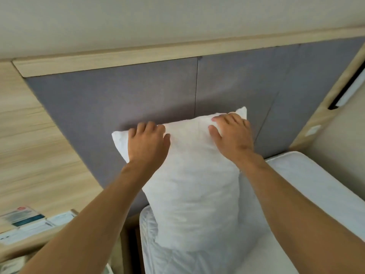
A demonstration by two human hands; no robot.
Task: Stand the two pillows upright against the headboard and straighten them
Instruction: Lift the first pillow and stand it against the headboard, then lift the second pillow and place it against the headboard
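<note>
A white pillow [194,186] stands upright on the bed, its top edge leaning against the grey padded headboard [110,97]. My left hand [147,142] grips the pillow's top left corner, fingers curled over the edge. My right hand [232,133] holds the top right corner the same way. I cannot make out a second pillow as a separate thing; white bedding lies bunched at the pillow's foot.
The white mattress [308,180] stretches to the right of the pillow. A wooden bedside shelf [39,236] at lower left carries leaflets [23,216]. A light wooden ledge [138,54] tops the headboard. A wall with a dark slot [343,91] stands at right.
</note>
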